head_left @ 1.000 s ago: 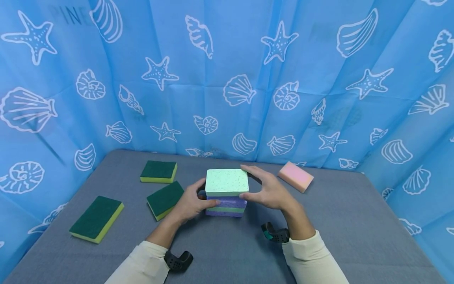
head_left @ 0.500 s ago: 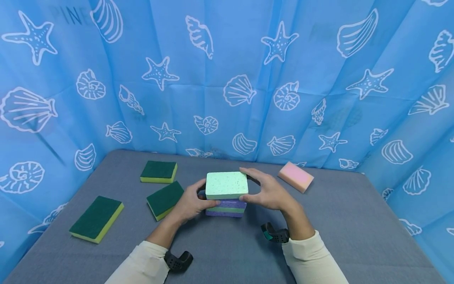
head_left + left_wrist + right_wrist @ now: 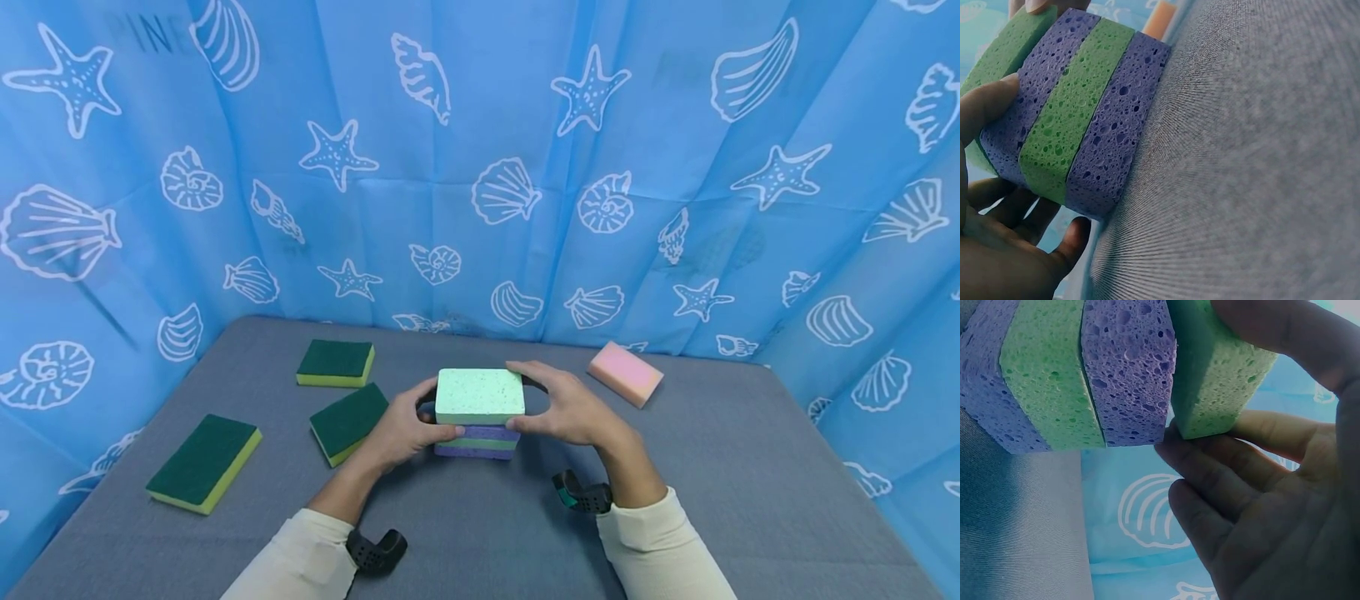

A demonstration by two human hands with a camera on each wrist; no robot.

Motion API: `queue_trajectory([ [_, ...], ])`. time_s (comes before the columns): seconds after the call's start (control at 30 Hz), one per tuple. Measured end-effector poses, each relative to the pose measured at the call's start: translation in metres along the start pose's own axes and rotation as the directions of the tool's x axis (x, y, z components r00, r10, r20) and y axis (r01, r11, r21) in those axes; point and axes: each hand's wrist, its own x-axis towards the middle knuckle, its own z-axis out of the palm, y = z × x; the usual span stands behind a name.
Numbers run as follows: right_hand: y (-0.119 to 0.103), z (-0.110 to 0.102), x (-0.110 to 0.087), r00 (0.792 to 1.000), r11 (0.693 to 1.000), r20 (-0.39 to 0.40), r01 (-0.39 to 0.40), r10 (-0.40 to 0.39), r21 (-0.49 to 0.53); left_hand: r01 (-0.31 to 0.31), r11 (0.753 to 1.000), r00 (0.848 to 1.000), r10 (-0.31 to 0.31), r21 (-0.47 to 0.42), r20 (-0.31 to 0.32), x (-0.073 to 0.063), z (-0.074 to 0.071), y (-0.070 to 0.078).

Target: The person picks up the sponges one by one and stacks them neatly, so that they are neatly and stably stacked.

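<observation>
A light green sponge (image 3: 480,393) tops a stack at the table's middle. In the right wrist view its dark underside shows, tilted a little from the upper purple sponge (image 3: 1129,375). Below that lie a green sponge (image 3: 1072,112) and a lower purple sponge (image 3: 1119,125), which rests on the table. My right hand (image 3: 573,408) grips the top sponge by its right end, thumb in front and fingers behind. My left hand (image 3: 403,429) holds the stack's left end, its thumb against the upper purple sponge. The far side of the stack is hidden in the head view.
Green-and-yellow scouring sponges lie on the left: one at the back (image 3: 335,362), one beside my left hand (image 3: 351,419), one nearer the front (image 3: 204,462). A pink-orange sponge (image 3: 626,373) lies at the back right. A blue shell-print curtain (image 3: 480,167) hangs behind the grey table (image 3: 750,500).
The top light green sponge has come down and slightly toward me onto the stack, covering more of the upper purple sponge. My right hand has lowered slightly with it; my left hand has barely moved.
</observation>
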Motion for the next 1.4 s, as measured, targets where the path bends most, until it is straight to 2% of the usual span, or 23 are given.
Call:
queue_trajectory([
  [0.33, -0.001, 0.000, 0.000, 0.999, 0.996, 0.029, -0.036, 0.038, -0.077, 0.014, 1.000, 1.000, -0.014, 0.017, -0.005, 0.001, -0.001, -0.002],
  [0.77, -0.003, 0.000, 0.001, 0.998, 0.994, 0.027, -0.056, 0.059, -0.089, 0.038, 0.998, 0.999, -0.037, 0.041, -0.030, 0.000, -0.002, -0.001],
  [1.1, -0.003, 0.000, 0.001, 0.997, 0.993, 0.020, -0.079, 0.081, -0.092, 0.040, 0.999, 0.999, -0.040, 0.027, -0.032, 0.001, -0.001, 0.001],
  [1.23, -0.003, 0.000, 0.001, 0.996, 0.992, 0.028, -0.087, 0.090, -0.093, 0.014, 0.999, 0.999, -0.013, 0.034, -0.040, 0.001, -0.001, 0.005],
  [1.4, -0.004, 0.000, 0.001, 0.994, 0.992, 0.033, -0.100, 0.103, -0.077, -0.073, 0.994, 0.996, 0.077, 0.078, -0.050, 0.001, -0.003, 0.012],
])
